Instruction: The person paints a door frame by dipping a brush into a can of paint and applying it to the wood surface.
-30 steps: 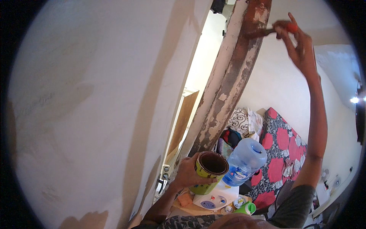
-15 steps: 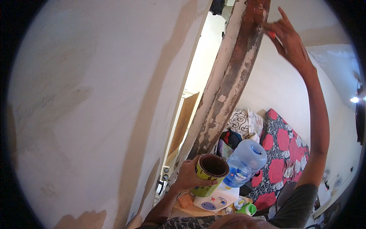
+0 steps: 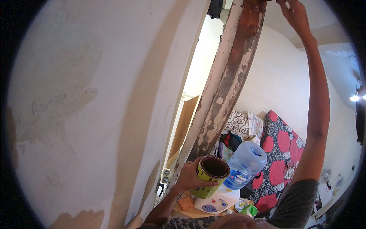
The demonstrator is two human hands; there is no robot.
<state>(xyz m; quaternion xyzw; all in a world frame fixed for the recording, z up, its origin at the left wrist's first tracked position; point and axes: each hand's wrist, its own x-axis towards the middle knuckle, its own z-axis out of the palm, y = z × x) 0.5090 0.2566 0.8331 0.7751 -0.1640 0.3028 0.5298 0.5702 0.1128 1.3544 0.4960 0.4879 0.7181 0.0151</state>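
My left hand (image 3: 187, 177) is wrapped round a yellow-green paint can (image 3: 207, 191), tilted a little, its rim streaked dark and its inside brown. High at the upper edge, my right hand (image 3: 296, 16) reaches to the top of a worn wooden door frame (image 3: 232, 84). Its fingers are pinched together; what they hold is mostly cut off, with only a small dark bit showing against the wood. The frame's upper part is wet-looking reddish brown. Lower down, old pale paint flakes off grey-brown wood.
Below the can stands a white water dispenser (image 3: 213, 204) with a blue water bottle (image 3: 247, 164) upside down on it. A green-and-white container (image 3: 249, 210) is beside it. A red-and-black flowered mattress (image 3: 276, 168) leans behind. A pale wall (image 3: 95, 114) fills the left.
My right hand has moved up along the door frame, partly to the upper edge of the picture. My left hand keeps the paint can in nearly the same place.
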